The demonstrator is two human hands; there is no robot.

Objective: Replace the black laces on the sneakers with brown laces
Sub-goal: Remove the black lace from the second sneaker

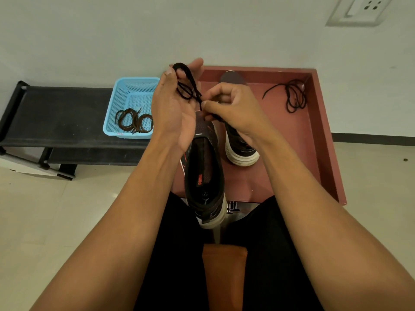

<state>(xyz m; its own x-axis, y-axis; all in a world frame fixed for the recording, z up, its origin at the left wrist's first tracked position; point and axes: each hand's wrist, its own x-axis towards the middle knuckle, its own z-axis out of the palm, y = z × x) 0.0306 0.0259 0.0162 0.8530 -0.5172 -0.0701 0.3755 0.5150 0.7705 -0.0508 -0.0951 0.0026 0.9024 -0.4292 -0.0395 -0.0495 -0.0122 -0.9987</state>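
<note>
The left hand (pixel 177 108) holds loops of thin black lace (pixel 187 85). The right hand (pixel 233 111) pinches its end above the mesh sneaker (pixel 205 176).

The held lace (pixel 187 86) is black, as is the loose lace (pixel 294 97) on the reddish-brown bench (pixel 323 122); the coiled laces (pixel 134 121) are dark brown; the basket (pixel 125 86) is light blue with a fine grid of holes; the near sneaker (pixel 204 176) and the far sneaker (pixel 240 149) are black with orange-red marks and off-white soles; the rack (pixel 58 108) is black; the floor (pixel 45 209) is cream tile.
</note>
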